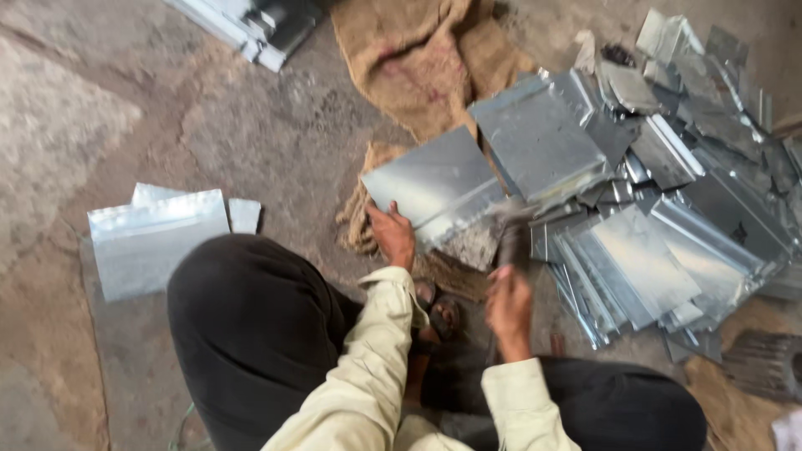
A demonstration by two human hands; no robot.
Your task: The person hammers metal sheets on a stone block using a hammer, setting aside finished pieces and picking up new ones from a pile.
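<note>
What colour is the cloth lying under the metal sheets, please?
Brown burlap sacking, seen in the head view.

**Around the work spot**

A big heap of cut metal sheets (pixel 668 192) lies on the right, the pieces overlapping at all angles. A smaller stack of sheets (pixel 159 238) sits flat on the concrete floor (pixel 251 125) at the left. A brown burlap sack (pixel 426 58) is spread at the top, its edge under the heap. More metal pieces (pixel 259 25) lie at the top left. A broom (pixel 764 363) shows at the right edge.
</note>
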